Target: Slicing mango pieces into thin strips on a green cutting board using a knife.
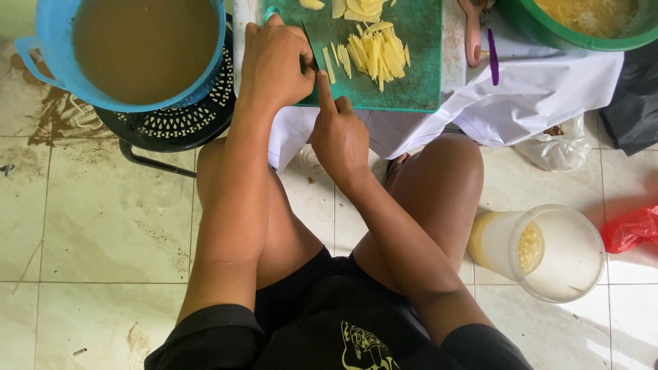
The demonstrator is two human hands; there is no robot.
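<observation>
A green cutting board [411,75] lies on a white cloth at the top of the head view. A heap of pale yellow potato sticks [375,53] sits on it, with larger slices [356,8] behind. My left hand [274,65] rests curled on the board's left part, knuckles up; whatever lies under it is hidden. My right hand [339,137] grips a knife [312,46], its index finger stretched along the blade's back. The thin blade shows edge-on, right beside my left fingers and left of the sticks.
A blue bucket [51,41] of brown water stands on a black perforated stool [178,123] at the left. A green basin [548,31], a pink-handled tool [471,31], a clear jar [548,253], and red [630,229] and black [634,103] bags lie at the right.
</observation>
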